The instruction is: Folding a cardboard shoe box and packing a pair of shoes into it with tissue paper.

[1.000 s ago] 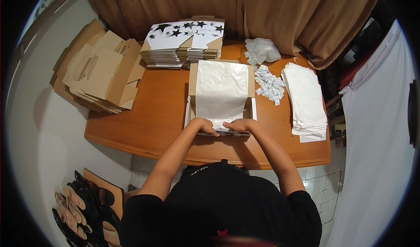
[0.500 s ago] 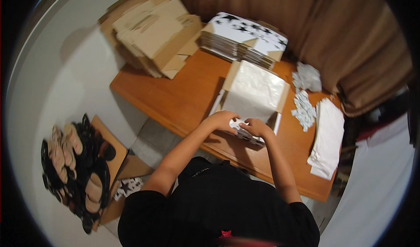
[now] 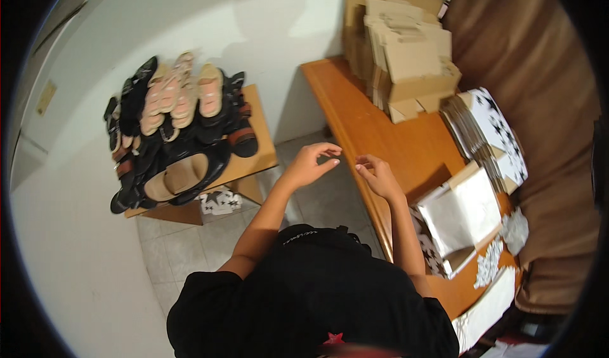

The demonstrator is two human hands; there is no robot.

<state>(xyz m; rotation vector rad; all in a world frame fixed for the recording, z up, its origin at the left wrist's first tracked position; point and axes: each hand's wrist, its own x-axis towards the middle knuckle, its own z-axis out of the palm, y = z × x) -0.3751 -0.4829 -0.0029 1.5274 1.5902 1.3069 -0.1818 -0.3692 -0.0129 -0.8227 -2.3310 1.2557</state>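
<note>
My left hand (image 3: 312,164) hangs in the air over the gap between the table and the shoes, fingers loosely curved and apart, holding nothing. Near the table's left edge my right hand (image 3: 379,175) is also raised, its fingers bent and apart with nothing in them. To the right of my right forearm, an open star-printed box (image 3: 426,230) stands on the wooden table (image 3: 374,152). White tissue paper (image 3: 466,209) lines it and lies over its raised lid. Left of my hands, several black and beige sandals (image 3: 171,136) are heaped on a cardboard surface (image 3: 259,126).
Flattened brown cardboard boxes (image 3: 415,56) lean at the table's far end. Beside them lies a stack of folded star-printed boxes (image 3: 488,136). Crumpled paper (image 3: 515,231), small white-and-grey pieces (image 3: 488,263) and a white paper pile (image 3: 491,310) are along the curtain (image 3: 549,104).
Both hands have let go of the star-printed box and risen off it. My view has swung left, so the box now appears to the right and the sandals come closer to the middle.
</note>
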